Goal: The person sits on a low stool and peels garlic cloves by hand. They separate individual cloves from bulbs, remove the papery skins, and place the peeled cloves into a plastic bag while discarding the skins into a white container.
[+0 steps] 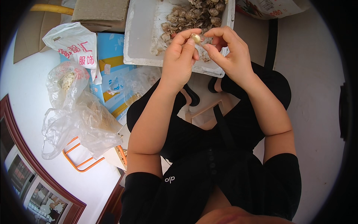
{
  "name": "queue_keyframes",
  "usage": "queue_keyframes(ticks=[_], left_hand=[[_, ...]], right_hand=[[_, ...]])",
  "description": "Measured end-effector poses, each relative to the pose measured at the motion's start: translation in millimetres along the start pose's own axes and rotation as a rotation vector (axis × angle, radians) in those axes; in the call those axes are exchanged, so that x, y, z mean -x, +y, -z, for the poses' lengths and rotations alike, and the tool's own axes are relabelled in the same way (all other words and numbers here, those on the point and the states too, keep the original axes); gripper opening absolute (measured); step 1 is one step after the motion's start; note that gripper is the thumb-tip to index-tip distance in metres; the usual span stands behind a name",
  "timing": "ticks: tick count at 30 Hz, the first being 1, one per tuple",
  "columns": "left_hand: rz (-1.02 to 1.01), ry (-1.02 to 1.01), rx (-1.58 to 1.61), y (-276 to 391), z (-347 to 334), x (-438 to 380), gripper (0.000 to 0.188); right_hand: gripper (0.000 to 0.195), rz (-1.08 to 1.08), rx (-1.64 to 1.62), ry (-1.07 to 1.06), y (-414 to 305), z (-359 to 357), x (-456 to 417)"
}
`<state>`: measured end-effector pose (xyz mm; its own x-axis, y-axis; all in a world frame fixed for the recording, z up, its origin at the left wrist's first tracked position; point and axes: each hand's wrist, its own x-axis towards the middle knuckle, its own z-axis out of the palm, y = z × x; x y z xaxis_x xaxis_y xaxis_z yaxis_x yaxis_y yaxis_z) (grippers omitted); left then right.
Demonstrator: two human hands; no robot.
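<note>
Between the thumb and index finger of my left hand [183, 53] is a pale, partly peeled garlic clove [196, 38]. My right hand [230, 50] is just beside it, thumb and index finger curled around the clove's right side, where a bit of thin skin shows. Whether the right fingertips pinch that skin is not clear. Both hands are over the near edge of a white foam box [142, 60]. Dry garlic bulbs [190, 15] with papery skins are heaped in the box, and loose skin scraps lie near its front wall.
To the left, a blue carton [107, 44] stands with a white plastic bag [81, 42] on it. Clear plastic bags [98, 114] hang or lie lower left, above an orange metal frame [84, 165]. A cardboard box [100, 14] is beside the foam box; a printed sack [274, 8] stands upper right.
</note>
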<state>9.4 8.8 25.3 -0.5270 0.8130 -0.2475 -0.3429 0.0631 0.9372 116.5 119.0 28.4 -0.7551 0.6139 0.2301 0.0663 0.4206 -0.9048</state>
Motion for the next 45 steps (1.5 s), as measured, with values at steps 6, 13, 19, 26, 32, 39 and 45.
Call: queue_keyframes(ticks=[6, 13, 19, 26, 32, 39, 45], left_hand=[[0.135, -0.052, 0.043, 2.7, -0.5, 2.4, 0.026], [0.154, 0.002, 0.356, 4.3, 3.1, -3.0, 0.028], [-0.049, -0.015, -0.079, 1.6, 4.4, 0.8, 0.02], [-0.214, 0.011, -0.382, -6.5, 4.4, 1.0, 0.017], [-0.352, 0.006, -0.553, -5.8, 5.3, -1.5, 0.015], [-0.261, -0.02, -0.406, -11.0, 3.6, 0.7, 0.017], [0.089, -0.104, 0.145, -1.8, 0.2, 0.8, 0.019]], right_hand=[[0.009, 0.081, 0.065, -0.041, 7.8, -0.4, 2.1], [0.01, 0.075, 0.089, -0.153, 8.6, 1.2, 4.5], [0.012, -0.086, -0.085, -0.051, 7.6, 3.2, 1.3], [0.013, -0.122, -0.105, -0.062, 5.5, 4.5, 0.8], [0.012, -0.125, -0.077, -0.062, 9.4, 5.8, 1.0], [0.005, -0.102, -0.004, -0.012, 6.8, 1.9, 1.9], [0.006, -0.149, -0.077, 0.022, 5.7, 3.4, 0.9]])
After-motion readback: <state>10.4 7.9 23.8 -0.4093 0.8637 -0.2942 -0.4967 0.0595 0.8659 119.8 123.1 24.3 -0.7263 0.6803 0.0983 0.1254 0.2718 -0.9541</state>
